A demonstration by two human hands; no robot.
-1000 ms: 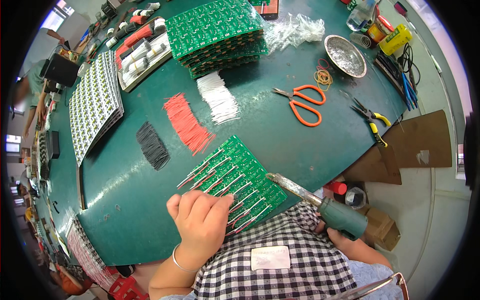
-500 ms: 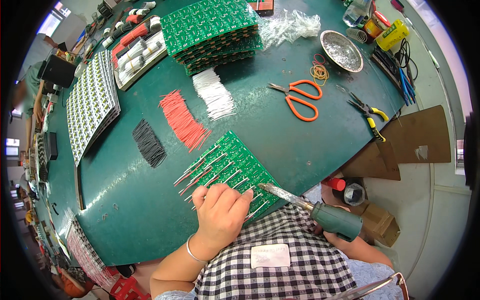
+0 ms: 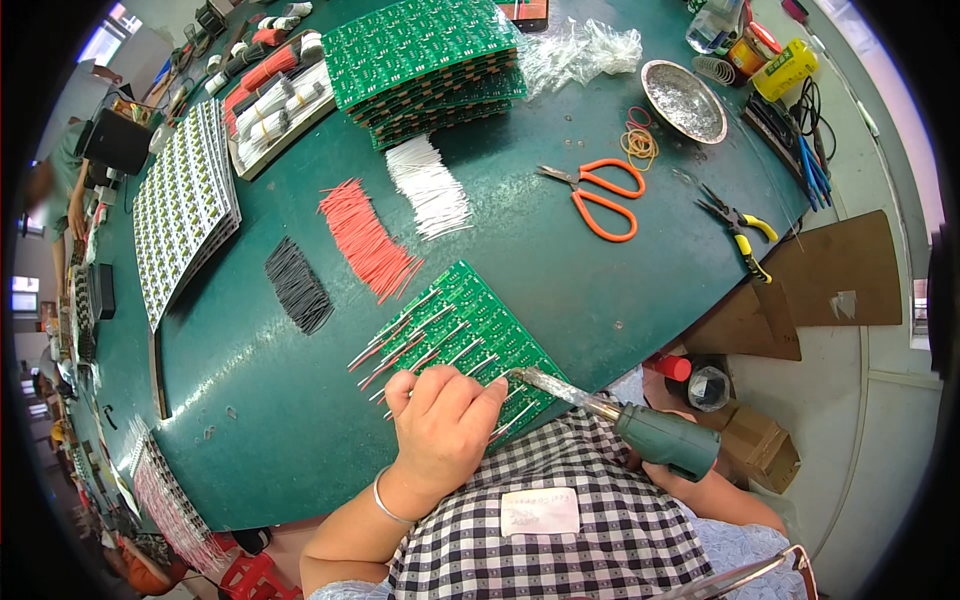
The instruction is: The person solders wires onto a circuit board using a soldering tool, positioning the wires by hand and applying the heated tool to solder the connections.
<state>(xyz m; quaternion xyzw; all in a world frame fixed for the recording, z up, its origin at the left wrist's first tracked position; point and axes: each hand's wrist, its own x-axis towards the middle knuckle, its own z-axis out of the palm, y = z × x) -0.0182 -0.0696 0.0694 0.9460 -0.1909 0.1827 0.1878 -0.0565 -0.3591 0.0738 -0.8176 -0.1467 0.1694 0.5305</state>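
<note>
A green circuit board (image 3: 500, 325) lies on the table before me, with rows of short red, white and dark wires sticking out past its left side. Over its near part, my left hand (image 3: 442, 430) is closed, thumb and index finger pinched on a thin wire at the board; the curled fingers hide most of it. My right hand (image 3: 672, 482) is wrapped round the handle of a green soldering iron (image 3: 665, 440), which partly covers it. The iron's tip touches or hovers just over the board beside my left fingertips; which one I cannot tell.
Beyond the board lie bundles of black wires (image 3: 298, 287), red wires (image 3: 368, 240) and white wires (image 3: 428, 188). Stacked circuit boards (image 3: 425, 60) stand behind. To the right are orange-handled scissors (image 3: 605, 200), pliers (image 3: 738, 228) and a metal bowl (image 3: 684, 102). White panels (image 3: 185, 200) stand left.
The soldering iron has shifted slightly left, its tip now closer to my left fingertips. My left hand and the board have stayed almost still.
</note>
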